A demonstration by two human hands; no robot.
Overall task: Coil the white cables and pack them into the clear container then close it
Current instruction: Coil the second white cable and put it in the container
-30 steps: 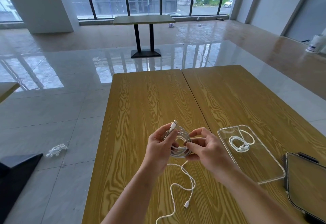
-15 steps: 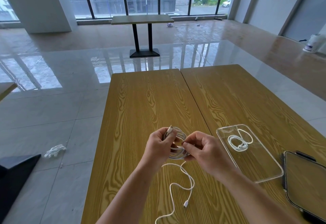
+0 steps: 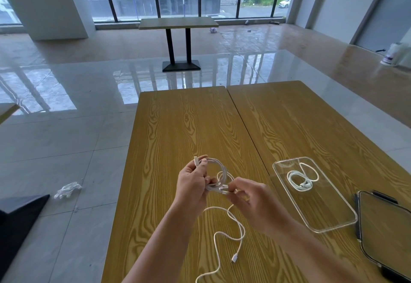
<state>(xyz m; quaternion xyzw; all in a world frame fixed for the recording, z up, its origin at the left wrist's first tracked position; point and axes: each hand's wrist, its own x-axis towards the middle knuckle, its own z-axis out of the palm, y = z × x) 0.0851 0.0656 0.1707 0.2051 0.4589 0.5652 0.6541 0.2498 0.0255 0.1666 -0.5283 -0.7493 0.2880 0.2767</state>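
A coil of white cable (image 3: 219, 172) is held above the wooden table (image 3: 178, 127). My left hand (image 3: 192, 184) grips the coil's left side, with a plug sticking up past the thumb. My right hand (image 3: 253, 202) pinches the coil's lower right part. A loose tail of cable (image 3: 231, 236) hangs down and curls on the table, ending in a plug. To the right lies the clear container (image 3: 329, 216), open, with a small coiled white cable (image 3: 300, 179) inside it.
The container's lid (image 3: 387, 233), clear with a dark hinge edge, lies at the far right by the table edge. The seam of two joined tabletops runs past the container. Another table (image 3: 178, 23) stands far off on the tiled floor.
Both hands have turned the coil a little; the plug by the left thumb now sits further left, and the right hand has shifted lower on the coil.
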